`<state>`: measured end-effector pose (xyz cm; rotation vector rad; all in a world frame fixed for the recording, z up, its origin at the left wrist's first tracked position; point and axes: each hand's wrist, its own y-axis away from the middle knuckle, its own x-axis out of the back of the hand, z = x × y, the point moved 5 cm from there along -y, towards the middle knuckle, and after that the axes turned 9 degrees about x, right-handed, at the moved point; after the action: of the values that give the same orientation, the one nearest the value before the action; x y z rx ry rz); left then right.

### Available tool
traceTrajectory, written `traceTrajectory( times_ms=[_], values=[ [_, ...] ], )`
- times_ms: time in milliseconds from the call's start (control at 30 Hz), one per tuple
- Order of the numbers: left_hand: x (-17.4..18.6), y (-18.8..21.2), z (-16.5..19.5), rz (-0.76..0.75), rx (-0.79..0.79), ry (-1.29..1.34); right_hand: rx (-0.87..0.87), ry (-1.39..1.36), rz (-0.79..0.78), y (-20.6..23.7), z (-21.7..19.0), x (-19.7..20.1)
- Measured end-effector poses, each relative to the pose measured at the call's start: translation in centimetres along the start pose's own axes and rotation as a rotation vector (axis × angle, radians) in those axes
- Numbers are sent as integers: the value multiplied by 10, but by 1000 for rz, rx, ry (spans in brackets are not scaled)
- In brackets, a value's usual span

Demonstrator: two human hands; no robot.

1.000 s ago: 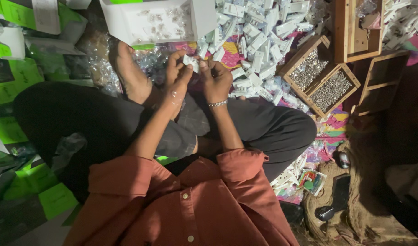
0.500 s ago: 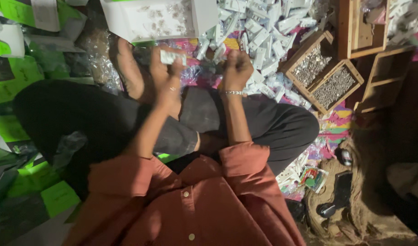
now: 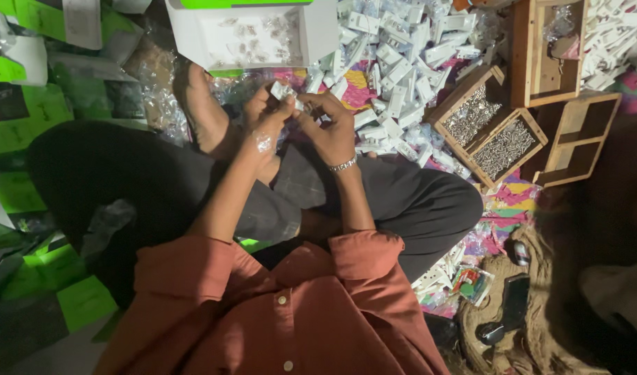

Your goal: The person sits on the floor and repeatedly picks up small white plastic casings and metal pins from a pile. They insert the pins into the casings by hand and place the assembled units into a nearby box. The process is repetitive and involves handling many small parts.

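Note:
I sit cross-legged on the floor in an orange shirt and dark trousers. My left hand [image 3: 266, 125] and my right hand [image 3: 329, 128] meet above my lap, both pinching one small white plastic part [image 3: 285, 91]. A metal bracelet [image 3: 343, 165] circles my right wrist. My bare foot [image 3: 202, 111] lies just left of the hands. A heap of similar white plastic parts [image 3: 401, 55] spreads right beyond the hands.
An open white box [image 3: 318, 35] with small pieces stands ahead. Wooden trays [image 3: 490, 135] of small metal bits sit at the right, beside two more wooden boxes [image 3: 575, 135]. Green packets [image 3: 27, 104] cover the left. A dark flat object [image 3: 509, 305] lies on burlap.
The hands have come together again on the white part, slightly lower and nearer my lap than half a second ago, when the left hand held it out apart from the right.

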<state>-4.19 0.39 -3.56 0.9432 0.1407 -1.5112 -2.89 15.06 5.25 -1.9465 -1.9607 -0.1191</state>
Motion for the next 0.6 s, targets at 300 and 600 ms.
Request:
traceTrajectory(
  times_ms=[300, 600],
  values=[
    [1, 0, 6, 20, -112, -94, -2, -153, 122, -2, 6, 9],
    [3, -8, 4, 73, -14, -5, -361, -588, 248, 10, 42, 19]
  ],
)
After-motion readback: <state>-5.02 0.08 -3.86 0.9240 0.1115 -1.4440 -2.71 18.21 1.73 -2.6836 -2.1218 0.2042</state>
